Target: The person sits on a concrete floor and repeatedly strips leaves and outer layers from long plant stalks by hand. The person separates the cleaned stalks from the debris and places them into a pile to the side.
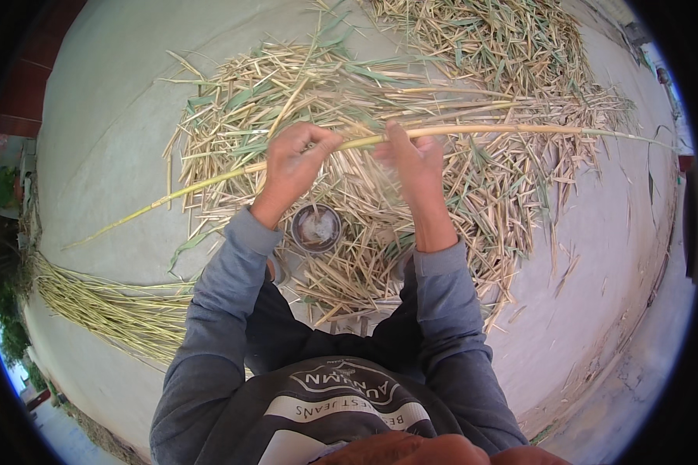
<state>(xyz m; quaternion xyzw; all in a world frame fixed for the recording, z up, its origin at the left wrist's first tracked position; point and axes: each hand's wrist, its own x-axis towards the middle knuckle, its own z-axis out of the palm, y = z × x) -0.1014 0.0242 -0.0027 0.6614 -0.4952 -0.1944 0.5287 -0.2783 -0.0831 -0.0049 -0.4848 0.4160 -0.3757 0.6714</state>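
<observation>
A long, thin reed stalk (512, 129) stretches crosswise in front of me, yellow-green on the left and tan toward its thin right tip. My left hand (296, 161) is closed, with thumb and fingers pinching the stalk near its middle. Just to the right, my right hand (419, 164) grips the same stalk, thumb on top, its fingers partly smeared by motion. Under both hands spreads a heap of dry husk pieces (488, 194) with some green leaves. Below my left hand stands a small round metal bowl (316, 227) with something pale in it.
On the left lies a bundle of thin yellow-green stalks (108, 306) on the concrete floor (124, 116). Longer tan stalks (473, 105) rest across the heap beyond my hands. Another husk pile (504, 46) is at the far right. My feet and legs are close to the bowl.
</observation>
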